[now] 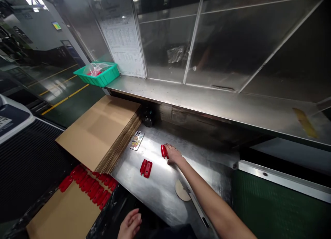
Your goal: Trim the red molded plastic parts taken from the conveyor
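My right hand (173, 154) reaches across the metal table, its fingers closed over the side of a red plastic part (163, 151); they hide part of it. Nearer to me on the table lies another red plastic part, made up of a rounded half (143, 167) and a flat half (148, 169) side by side. My left hand (130, 224) hangs low at the table's front edge, fingers loosely curled and slightly apart, with nothing visible in it. Rows of similar red parts (90, 185) lie on cardboard in a black-lined container at the lower left.
A stack of cardboard sheets (98, 128) stands left of the table (160, 194). On the table are a phone (137, 140), a dark bottle (148, 117), a round pale disc (182, 190) and a long metal tool (199, 209) under my right forearm. A green bin (99, 81) sits on the shelf (155, 90); a green belt (279, 204) lies right.
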Tool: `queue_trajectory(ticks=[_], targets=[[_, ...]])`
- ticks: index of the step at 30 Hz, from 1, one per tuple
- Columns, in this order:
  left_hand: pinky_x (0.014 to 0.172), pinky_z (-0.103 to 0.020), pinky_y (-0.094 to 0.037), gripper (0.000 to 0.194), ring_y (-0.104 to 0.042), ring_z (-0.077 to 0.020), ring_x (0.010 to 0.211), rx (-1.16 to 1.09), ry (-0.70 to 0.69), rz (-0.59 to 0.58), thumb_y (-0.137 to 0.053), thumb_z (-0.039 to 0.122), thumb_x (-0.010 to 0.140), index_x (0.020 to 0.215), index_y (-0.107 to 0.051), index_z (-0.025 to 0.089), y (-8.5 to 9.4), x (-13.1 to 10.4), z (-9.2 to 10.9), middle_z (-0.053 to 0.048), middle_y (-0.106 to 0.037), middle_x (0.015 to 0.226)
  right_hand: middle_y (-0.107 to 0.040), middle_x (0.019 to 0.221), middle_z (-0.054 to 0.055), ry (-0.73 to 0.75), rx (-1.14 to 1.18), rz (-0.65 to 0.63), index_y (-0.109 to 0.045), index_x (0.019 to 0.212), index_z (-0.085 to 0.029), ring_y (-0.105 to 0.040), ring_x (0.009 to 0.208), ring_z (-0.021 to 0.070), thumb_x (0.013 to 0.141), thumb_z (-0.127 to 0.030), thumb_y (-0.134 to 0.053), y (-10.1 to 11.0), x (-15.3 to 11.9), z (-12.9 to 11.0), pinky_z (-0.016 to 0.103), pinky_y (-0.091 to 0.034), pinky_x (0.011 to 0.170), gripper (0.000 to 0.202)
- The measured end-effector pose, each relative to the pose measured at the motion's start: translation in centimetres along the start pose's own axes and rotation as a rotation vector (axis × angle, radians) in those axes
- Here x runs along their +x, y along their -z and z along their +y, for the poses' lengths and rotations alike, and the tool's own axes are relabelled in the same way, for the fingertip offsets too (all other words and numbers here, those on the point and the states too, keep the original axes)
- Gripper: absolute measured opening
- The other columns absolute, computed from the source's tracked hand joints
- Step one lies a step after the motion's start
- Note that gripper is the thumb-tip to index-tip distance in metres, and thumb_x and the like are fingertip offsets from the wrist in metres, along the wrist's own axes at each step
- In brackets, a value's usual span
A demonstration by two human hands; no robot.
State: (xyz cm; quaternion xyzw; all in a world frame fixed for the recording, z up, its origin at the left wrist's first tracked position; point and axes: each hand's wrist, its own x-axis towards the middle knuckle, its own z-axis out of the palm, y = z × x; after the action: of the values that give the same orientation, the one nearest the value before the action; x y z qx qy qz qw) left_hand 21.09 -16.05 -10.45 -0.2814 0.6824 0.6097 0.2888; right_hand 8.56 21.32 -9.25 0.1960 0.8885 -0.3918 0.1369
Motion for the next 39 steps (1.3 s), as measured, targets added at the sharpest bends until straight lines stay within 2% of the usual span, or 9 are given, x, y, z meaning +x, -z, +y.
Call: queue_trajectory(ticks=[6, 11, 14, 16, 19, 24, 29, 34, 39], targets=[[0.088, -0.043, -0.060, 0.067, -0.079, -0.0294, 0.090, 0.029, -0.109, -0.192, -0.098, 0.059, 0.059, 0.107, -0.080, 0.016, -5.1, 0.5, 3.1, -0.012, -0.081, 0.101, -0.046, 0.163, 0.014, 0.077, 0.095, -0.055, -0.056, 0.149, -0.021, -0.042, 0.149, 0.0403, 0.097, -0.036, -0.077, 0.3, -2.3, 1.2, 0.069, -0.033, 0.123, 0.058], [0.113, -0.048, -0.052, 0.095, -0.059, -0.0393, 0.141, -0.020, -0.347, -0.413, -0.100, 0.056, 0.061, 0.142, -0.064, 0.024, -8.6, -0.1, 6.2, -0.019, -0.059, 0.155, -0.048, 0.164, 0.015, 0.180, 0.449, -0.186, -0.035, 0.166, -0.023, -0.051, 0.148, 0.0332, 0.069, -0.034, -0.098, -3.1, -12.7, -0.6, 0.047, -0.041, 0.124, 0.116], [0.123, -0.053, -0.043, 0.110, -0.046, -0.0431, 0.153, -0.021, -0.391, -0.613, -0.102, 0.057, 0.056, 0.151, -0.057, 0.026, -9.5, -1.6, 6.9, -0.020, -0.050, 0.164, -0.035, 0.173, 0.013, 0.147, 0.617, -0.201, -0.022, 0.170, -0.028, -0.042, 0.155, 0.0308, 0.065, -0.033, -0.099, -5.6, -19.7, -2.1, 0.045, -0.037, 0.128, 0.131], [0.125, -0.057, -0.041, 0.107, -0.046, -0.0452, 0.153, 0.007, -0.379, -0.714, -0.102, 0.055, 0.057, 0.149, -0.057, 0.025, -9.4, -2.7, 6.9, -0.021, -0.052, 0.162, -0.028, 0.176, 0.013, 0.100, 0.659, -0.184, -0.014, 0.172, -0.030, -0.037, 0.159, 0.0301, 0.066, -0.030, -0.097, -6.4, -22.7, -2.3, 0.046, -0.033, 0.130, 0.134], [0.127, -0.061, -0.036, 0.100, -0.041, -0.0464, 0.156, 0.060, -0.365, -0.788, -0.100, 0.052, 0.064, 0.149, -0.054, 0.026, -8.8, -3.8, 6.5, -0.022, -0.049, 0.165, -0.039, 0.171, 0.008, 0.006, 0.497, -0.170, -0.021, 0.170, -0.033, -0.046, 0.153, 0.0273, 0.065, -0.031, -0.098, -5.9, -24.2, -0.3, 0.038, -0.044, 0.123, 0.130], [0.129, -0.063, -0.030, 0.101, -0.030, -0.0459, 0.161, 0.157, -0.381, -0.837, -0.097, 0.045, 0.071, 0.155, -0.044, 0.029, -7.5, -4.4, 6.2, -0.023, -0.041, 0.170, -0.056, 0.150, 0.016, -0.436, 0.169, 0.065, -0.056, 0.144, -0.018, -0.057, 0.136, 0.0327, 0.102, -0.030, -0.066, -4.5, -22.0, 5.9, 0.053, -0.046, 0.115, 0.045], [0.131, -0.065, -0.026, 0.105, -0.031, -0.0453, 0.161, 0.244, -0.386, -0.916, -0.099, 0.040, 0.069, 0.158, -0.043, 0.030, -6.6, -6.0, 7.0, -0.022, -0.041, 0.170, -0.069, 0.129, 0.011, -0.673, 0.070, 0.040, -0.065, 0.132, -0.017, -0.069, 0.115, 0.0283, 0.102, -0.037, -0.072, -5.7, -20.6, 7.7, 0.052, -0.057, 0.102, 0.037], [0.132, -0.063, -0.021, 0.111, -0.032, -0.0439, 0.161, 0.307, -0.383, -0.923, -0.101, 0.039, 0.065, 0.160, -0.044, 0.034, -5.0, -9.0, 8.9, -0.018, -0.043, 0.170, -0.070, 0.123, 0.012, -0.557, 0.195, 0.045, -0.065, 0.126, -0.015, -0.070, 0.108, 0.0250, 0.109, -0.036, -0.058, -4.1, -23.2, 5.9, 0.046, -0.057, 0.098, 0.028], [0.131, -0.064, -0.027, 0.112, -0.046, -0.0486, 0.152, 0.308, -0.386, -0.908, -0.106, 0.036, 0.055, 0.155, -0.055, 0.030, -2.8, -12.3, 11.0, -0.019, -0.056, 0.159, -0.071, 0.097, 0.003, -0.206, 0.521, -0.104, -0.049, 0.150, -0.025, -0.063, 0.067, 0.0173, 0.112, -0.044, -0.034, 0.3, -29.0, 1.6, 0.030, -0.052, 0.063, 0.046]])
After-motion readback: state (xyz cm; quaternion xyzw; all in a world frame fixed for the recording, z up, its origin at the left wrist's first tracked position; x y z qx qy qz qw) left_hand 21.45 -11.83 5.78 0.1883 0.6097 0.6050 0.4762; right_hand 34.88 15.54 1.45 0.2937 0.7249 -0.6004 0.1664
